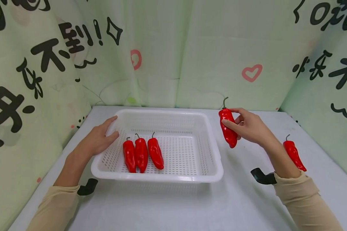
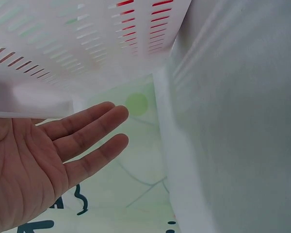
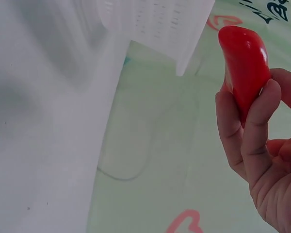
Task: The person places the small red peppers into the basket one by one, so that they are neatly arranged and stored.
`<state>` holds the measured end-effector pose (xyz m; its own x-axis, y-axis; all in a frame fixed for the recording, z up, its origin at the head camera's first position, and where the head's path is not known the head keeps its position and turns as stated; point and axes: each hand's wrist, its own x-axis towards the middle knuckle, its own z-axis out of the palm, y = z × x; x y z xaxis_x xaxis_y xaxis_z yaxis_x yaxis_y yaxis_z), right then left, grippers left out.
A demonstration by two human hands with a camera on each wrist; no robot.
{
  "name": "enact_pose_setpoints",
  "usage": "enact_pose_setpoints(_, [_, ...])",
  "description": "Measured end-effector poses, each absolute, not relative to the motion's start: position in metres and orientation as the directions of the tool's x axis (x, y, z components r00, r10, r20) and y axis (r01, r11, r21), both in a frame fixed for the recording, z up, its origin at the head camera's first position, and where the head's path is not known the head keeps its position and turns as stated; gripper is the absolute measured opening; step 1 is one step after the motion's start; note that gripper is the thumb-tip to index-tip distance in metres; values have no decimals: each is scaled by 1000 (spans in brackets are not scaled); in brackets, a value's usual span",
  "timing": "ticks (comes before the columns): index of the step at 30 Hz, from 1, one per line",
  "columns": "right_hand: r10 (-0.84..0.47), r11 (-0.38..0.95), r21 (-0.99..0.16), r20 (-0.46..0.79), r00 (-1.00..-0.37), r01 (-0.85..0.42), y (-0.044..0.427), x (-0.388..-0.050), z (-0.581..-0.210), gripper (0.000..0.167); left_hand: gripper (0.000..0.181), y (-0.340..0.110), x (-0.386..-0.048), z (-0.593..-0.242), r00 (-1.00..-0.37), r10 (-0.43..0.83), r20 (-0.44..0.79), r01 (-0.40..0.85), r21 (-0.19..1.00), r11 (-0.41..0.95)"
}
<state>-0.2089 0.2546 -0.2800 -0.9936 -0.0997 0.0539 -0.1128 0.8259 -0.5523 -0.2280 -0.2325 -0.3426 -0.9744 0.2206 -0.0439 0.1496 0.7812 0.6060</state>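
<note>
A white perforated plastic basket (image 1: 173,177) stands on the table with three red peppers inside, among them a red pepper (image 1: 155,153) lying on its floor. My left hand (image 1: 99,138) rests at the basket's left rim, thumb over the inner side. In the left wrist view, that hand's fingers (image 2: 94,158) stretch out straight below the rim. To the right of the basket, my right hand (image 1: 248,126) holds another red pepper (image 1: 228,130) above the table, stem up, between thumb and fingers. The right wrist view shows this pepper's glossy lower end (image 3: 245,53).
One more red pepper (image 1: 293,154) lies on the table at the right, partly behind the right forearm. A pale green curtain (image 1: 219,57) with black lettering and pink hearts encloses the back and sides. The white table (image 1: 162,208) extends in front of the basket.
</note>
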Motion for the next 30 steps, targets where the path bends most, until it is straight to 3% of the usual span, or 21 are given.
enact_pose_setpoints(30, [-230,759,-593,142,-963,-268,197,-210,-245,70,72,-232,-227,-343,-974,224,-31,158,614,773])
